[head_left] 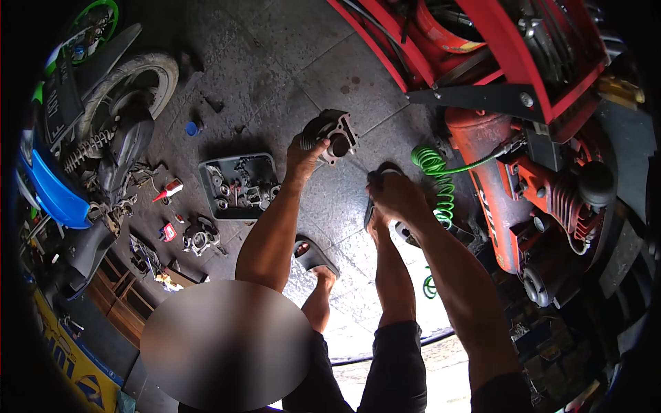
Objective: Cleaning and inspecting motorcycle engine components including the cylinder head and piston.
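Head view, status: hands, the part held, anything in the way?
Left hand grips engine cylinder, raised over floor. Right hand closed on dark air tool, green coiled hose beside. Nothing between them.

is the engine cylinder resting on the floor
No, the left hand holds the engine cylinder up in the air, clear of the tiled floor.

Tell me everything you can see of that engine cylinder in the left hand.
The engine cylinder is a dark grey, dull metal block with cooling fins along one side and a round bore opening that faces the camera. It looks grimy. The left hand grips it by its finned lower left side and holds it tilted in the air above the grey tiled floor. Nothing else touches it. The right hand is apart from it, lower and to the right.
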Demonstrator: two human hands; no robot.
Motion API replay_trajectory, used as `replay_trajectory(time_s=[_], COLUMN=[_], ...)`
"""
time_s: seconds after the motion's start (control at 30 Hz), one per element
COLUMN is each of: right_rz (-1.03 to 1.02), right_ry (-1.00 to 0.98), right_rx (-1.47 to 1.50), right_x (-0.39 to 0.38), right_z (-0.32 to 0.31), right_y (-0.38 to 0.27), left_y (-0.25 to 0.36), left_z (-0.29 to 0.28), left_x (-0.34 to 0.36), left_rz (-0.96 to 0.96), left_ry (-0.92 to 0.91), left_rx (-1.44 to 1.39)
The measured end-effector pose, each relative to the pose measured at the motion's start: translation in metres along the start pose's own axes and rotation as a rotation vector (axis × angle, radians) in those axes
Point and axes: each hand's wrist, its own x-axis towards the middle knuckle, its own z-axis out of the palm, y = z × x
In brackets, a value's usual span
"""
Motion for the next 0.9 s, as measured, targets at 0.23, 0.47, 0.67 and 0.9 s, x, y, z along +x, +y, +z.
replay_trajectory(time_s=[0.23,0.47,0.67,0.9], right_rz=[-0.059,0.015,-0.105,-0.09], right_ry=[0.069,0.178,-0.093,0.017], right_rx=[0.057,0.066,0.055,0.028], right_x=[-0.022,-0.022,-0.022,-0.038], right_z=[-0.033,-0.045,-0.052,-0.052], right_y=[-0.026,-0.029,-0.009,-0.001], left_y=[0.033,0.042,0.047,0.055], left_z=[-0.003,0.001,0.0,-0.005], left_x=[-0.008,-0.013,-0.02,-0.026], left_rz=[-0.014,0.022,-0.066,-0.079], left_ry=[-0.034,-0.098,-0.009,0.012], left_rx=[-0.037,-0.06,0.016,-0.051])
